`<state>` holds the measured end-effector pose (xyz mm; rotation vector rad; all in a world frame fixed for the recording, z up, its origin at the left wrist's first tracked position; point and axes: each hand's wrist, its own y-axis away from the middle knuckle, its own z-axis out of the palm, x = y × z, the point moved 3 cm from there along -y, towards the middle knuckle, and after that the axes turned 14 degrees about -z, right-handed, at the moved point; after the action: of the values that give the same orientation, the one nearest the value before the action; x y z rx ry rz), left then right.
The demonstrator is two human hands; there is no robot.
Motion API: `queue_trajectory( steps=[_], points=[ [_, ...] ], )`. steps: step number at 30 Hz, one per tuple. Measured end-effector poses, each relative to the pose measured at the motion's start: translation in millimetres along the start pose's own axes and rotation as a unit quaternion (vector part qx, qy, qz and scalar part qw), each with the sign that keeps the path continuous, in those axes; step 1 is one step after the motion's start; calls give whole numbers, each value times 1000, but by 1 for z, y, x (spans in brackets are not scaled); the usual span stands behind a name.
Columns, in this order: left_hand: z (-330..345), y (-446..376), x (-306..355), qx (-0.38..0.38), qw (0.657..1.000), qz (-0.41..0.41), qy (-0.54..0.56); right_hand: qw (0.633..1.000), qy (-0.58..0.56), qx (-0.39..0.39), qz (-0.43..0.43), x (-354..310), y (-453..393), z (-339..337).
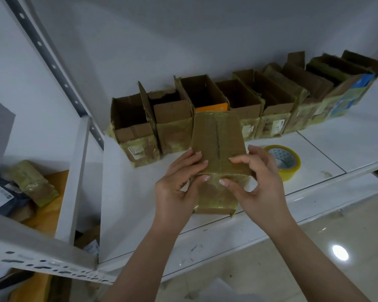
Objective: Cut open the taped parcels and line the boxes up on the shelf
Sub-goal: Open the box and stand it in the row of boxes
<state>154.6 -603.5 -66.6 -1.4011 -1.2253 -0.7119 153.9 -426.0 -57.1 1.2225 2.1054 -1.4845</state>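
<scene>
Taped parcel [218,147] gripped between both hands, left hand [179,188], right hand [262,184], before opened boxes [172,118] on shelf [327,147]

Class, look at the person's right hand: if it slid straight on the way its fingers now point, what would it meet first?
The right hand points leftward across the taped parcel it grips; past that, probably the left hand, though depth is unclear.

A taped parcel [218,153] is held before a row of opened boxes [238,101] set on the shelf [327,153]; a tape roll [284,161] lies to its right.
</scene>
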Motion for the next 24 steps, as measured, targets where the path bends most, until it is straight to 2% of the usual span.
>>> queue_trajectory(
  steps=[2,6,11,17,24],
  points=[
    [-1,1,1,-16,1000,4,1,1000,-18,18,1,-1,-2,0],
    [-14,-4,2,-33,994,-65,84,997,-70,33,8,-3,-10,-12],
    [4,-11,18,-70,997,0,20,991,-122,28,40,-13,-20,-17],
    [11,-15,26,18,998,44,-43,991,-119,43,52,-19,-23,-21],
    [7,-17,30,77,996,30,-42,983,-181,23,30,-19,-15,-23]
  ],
)
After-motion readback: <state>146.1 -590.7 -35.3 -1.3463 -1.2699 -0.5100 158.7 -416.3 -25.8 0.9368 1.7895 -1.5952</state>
